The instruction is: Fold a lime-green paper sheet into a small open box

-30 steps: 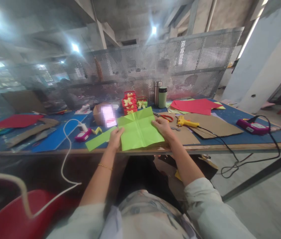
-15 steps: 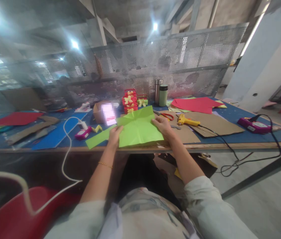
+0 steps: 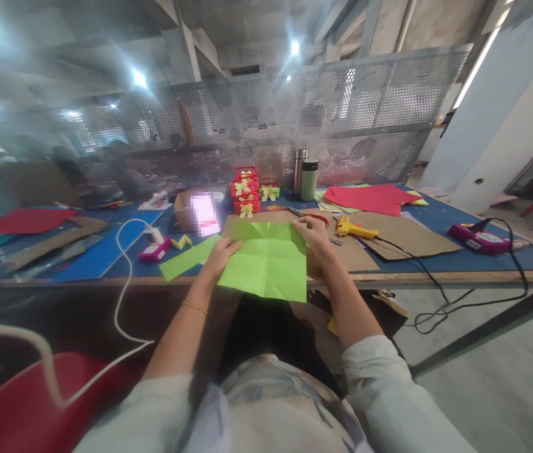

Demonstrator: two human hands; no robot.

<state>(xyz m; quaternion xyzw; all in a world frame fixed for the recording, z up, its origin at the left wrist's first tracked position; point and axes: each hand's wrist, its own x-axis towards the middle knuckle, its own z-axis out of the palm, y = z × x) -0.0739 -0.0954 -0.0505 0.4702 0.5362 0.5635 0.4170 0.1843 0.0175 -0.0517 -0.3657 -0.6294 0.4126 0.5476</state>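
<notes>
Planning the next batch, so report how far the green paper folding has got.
Done: the green sheet already carries crossing creases, and finished red bow boxes stand at the back. In hand: left hand and right hand grip the sheet's edges, opened out, overhanging the table edge. Left: no folded shape yet; a green strip lies beside it.

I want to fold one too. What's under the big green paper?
Brown cardboard peeks out behind and right of the green paper, on the blue table. Its near part hangs past the table edge. What lies under its middle is covered.
</notes>
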